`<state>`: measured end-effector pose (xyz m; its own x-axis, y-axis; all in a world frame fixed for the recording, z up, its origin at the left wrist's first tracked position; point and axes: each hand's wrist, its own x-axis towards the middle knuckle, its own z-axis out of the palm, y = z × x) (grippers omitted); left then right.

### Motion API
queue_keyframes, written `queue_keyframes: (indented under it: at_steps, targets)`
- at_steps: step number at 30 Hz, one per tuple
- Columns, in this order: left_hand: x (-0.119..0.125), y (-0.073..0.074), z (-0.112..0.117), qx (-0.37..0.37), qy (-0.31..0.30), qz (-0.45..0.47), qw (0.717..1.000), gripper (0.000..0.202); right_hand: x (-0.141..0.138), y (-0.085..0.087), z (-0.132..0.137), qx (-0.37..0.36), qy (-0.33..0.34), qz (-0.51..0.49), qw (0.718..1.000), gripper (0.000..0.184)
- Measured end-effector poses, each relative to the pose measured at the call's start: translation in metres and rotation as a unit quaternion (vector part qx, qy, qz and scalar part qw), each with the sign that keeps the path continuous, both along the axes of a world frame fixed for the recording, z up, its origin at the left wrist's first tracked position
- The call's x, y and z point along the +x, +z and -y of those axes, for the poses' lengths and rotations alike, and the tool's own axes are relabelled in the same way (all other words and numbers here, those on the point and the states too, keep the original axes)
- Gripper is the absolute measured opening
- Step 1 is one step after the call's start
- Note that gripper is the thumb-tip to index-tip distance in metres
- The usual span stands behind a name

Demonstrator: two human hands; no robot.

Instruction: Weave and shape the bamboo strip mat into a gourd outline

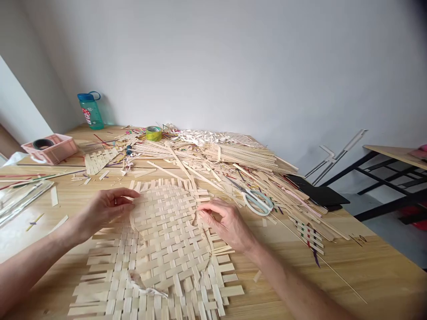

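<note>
An oval woven piece of pale flat strips (171, 240) lies over a larger woven mat (116, 271) with loose strip ends along its sides. At the oval's upper left edge, my left hand (111, 206) has its thumb and forefinger closed on the rim. My right hand (227, 220) pinches the right edge of the same piece, fingers bent; the exact contact is partly hidden. Thin cord or strip seems to run along the oval's border. A twisted whitish scrap (148, 289) rests on the weave near its lower left.
Scissors (256, 200) with pale handles lie right of the weave, beside heaped strips (233, 155). Behind are a yellow-green tape roll (154, 133) and a teal bottle (90, 113). A pink basket (58, 151) stands left; a black flat object (316, 192) lies at the right edge.
</note>
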<state>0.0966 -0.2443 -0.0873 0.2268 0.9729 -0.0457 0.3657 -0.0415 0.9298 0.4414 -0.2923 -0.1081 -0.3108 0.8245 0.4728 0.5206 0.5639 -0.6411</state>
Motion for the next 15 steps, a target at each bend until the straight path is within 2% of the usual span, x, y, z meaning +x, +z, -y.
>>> queue_keyframes:
  at_steps: [4, 9, 12, 15]
  targets:
    - [0.001, 0.008, -0.005, -0.056, -0.014, 0.027, 0.998, 0.048, 0.0, -0.001, -0.001, -0.009, 0.001, 0.009, 1.0, 0.016]
    - [-0.008, 0.019, -0.013, -0.117, -0.009, 0.07, 0.991, 0.048, 0.001, -0.001, -0.001, -0.003, -0.009, 0.009, 1.0, 0.016]
    - [-0.009, 0.016, -0.017, -0.103, -0.028, 0.046, 0.993, 0.047, 0.0, 0.0, -0.002, 0.003, -0.009, 0.005, 1.0, 0.017]
    - [-0.006, 0.006, -0.019, -0.077, -0.027, -0.014, 0.997, 0.051, 0.0, 0.002, -0.002, 0.002, -0.003, -0.003, 1.0, 0.019]
